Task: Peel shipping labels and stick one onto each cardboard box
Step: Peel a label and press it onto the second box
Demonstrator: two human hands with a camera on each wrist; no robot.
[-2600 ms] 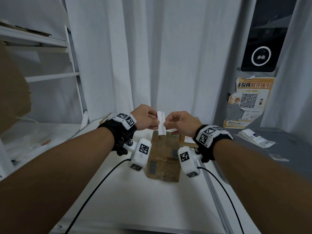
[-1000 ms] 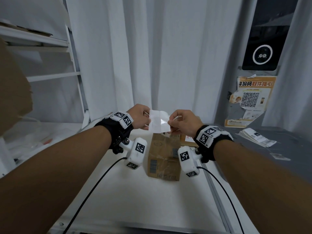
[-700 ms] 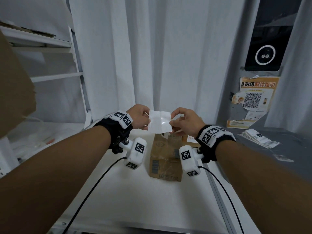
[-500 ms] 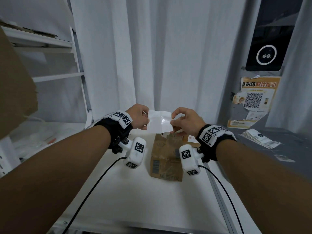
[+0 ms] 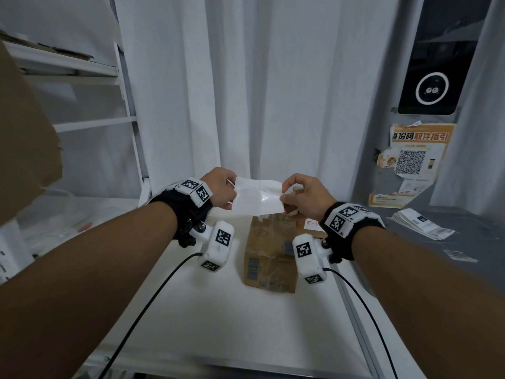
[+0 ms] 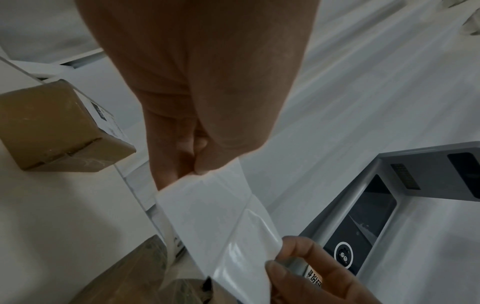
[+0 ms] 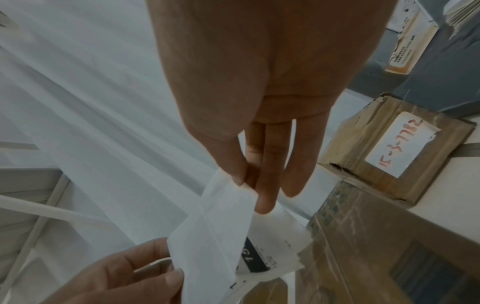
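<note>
A white shipping label (image 5: 257, 196) is held flat in the air between both hands, above a brown cardboard box (image 5: 269, 254) on the white table (image 5: 207, 310). My left hand (image 5: 222, 191) pinches its left edge, thumb against fingers (image 6: 197, 164). My right hand (image 5: 302, 195) pinches its right edge (image 7: 241, 183). Its glossy backing (image 6: 249, 242) shows in the left wrist view, and printed text shows on the sheet (image 7: 255, 257) in the right wrist view. A second box (image 7: 397, 148) with a hand-written white label stands behind the first.
A stack of labels (image 5: 420, 224) lies on the grey counter at the right, below an orange QR poster (image 5: 415, 162). White curtains hang behind. White shelving (image 5: 90, 124) stands at the left, with another taped box (image 6: 59, 125) nearby.
The label was a narrow folded strip between the hands 2.6 s ago; it is now spread out wide. Both hands have drawn slightly apart and kept their hold.
</note>
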